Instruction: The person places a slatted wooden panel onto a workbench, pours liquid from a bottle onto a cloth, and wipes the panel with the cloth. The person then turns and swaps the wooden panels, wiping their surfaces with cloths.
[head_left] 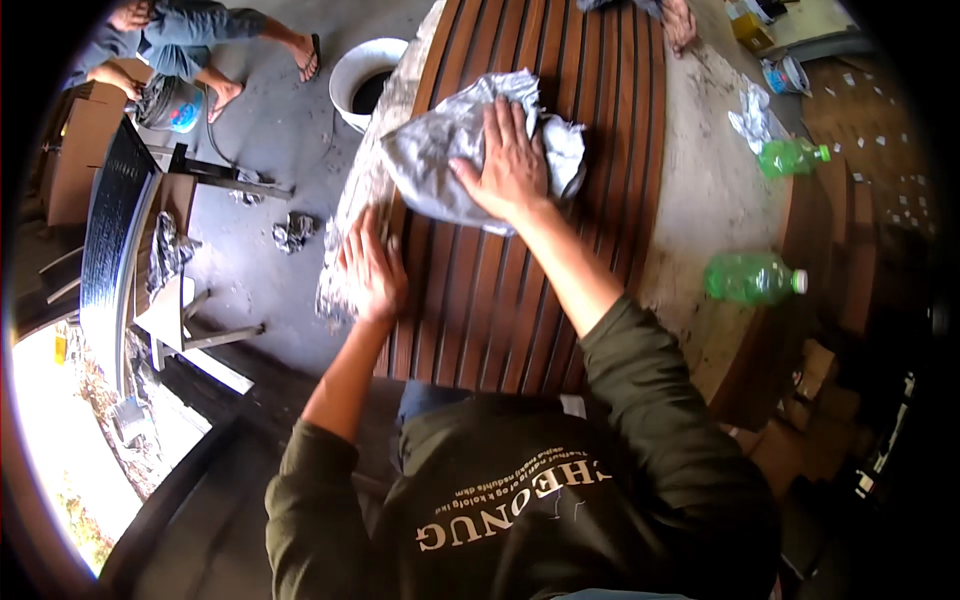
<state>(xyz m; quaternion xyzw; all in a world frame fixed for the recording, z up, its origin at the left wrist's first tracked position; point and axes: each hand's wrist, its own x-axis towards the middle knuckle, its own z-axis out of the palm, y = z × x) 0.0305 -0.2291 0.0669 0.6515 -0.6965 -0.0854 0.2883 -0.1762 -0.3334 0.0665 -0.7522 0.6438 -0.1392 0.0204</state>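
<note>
A slatted brown wood panel (pixel 480 290) with dark grooves lies in front of me. My right hand (pixel 510 165) is flat on a crumpled grey cloth (pixel 430 165), its fingers stretched out and pressing it against the slats. The cloth's bunched far edge shows past my fingertips. At the panel's left edge rests my left hand (pixel 372 268), fingers extended and slightly spread, holding nothing that I can see. Under its fingertips is the pale, stained covering (pixel 337 272) along that side.
Two green plastic bottles (pixel 752 278) lie on the worn tabletop (pixel 700 170) at the right, near a crumpled pale cloth (pixel 757 118). A white bucket (pixel 362 75) stands left of the panel. Another person's foot (pixel 679 25) is at the far end; someone sits far left by chairs.
</note>
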